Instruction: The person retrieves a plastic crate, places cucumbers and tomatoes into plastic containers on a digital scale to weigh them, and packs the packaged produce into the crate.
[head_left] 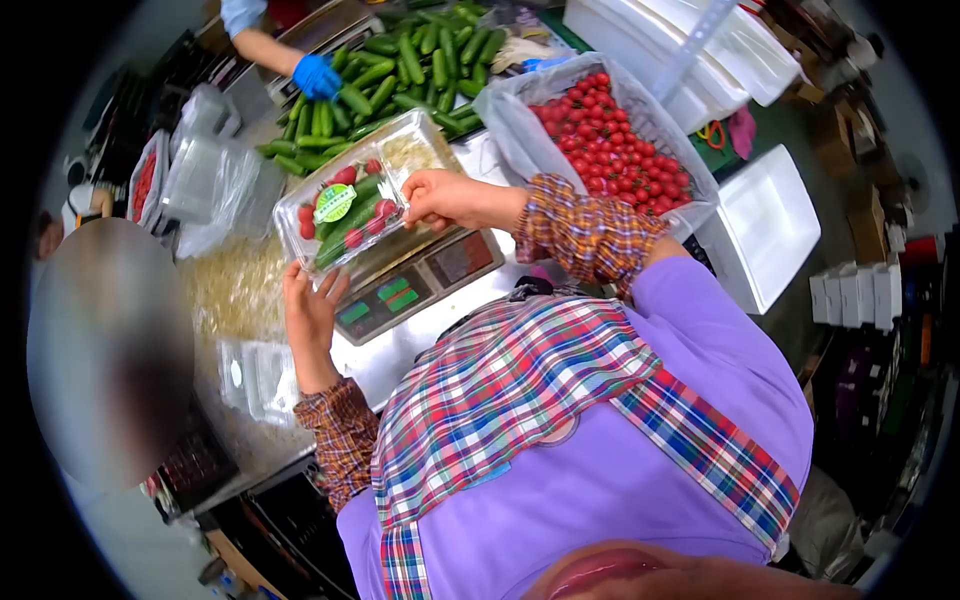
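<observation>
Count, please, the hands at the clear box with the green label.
2. The left hand is at the lower left corner of the clear box; the right hand is at its right side. No other hand seems hidden there.

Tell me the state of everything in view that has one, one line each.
Clear pack, filled, labelled on top
Right hand, fingers curled at the pack's right edge
Left hand, fingers spread at the pack's lower edge
Scale display, lit, digits unreadable
Tomatoes, loose in a plastic-lined container
Cucumbers, heaped loose
Blue-gloved hand, touching cucumbers
</observation>
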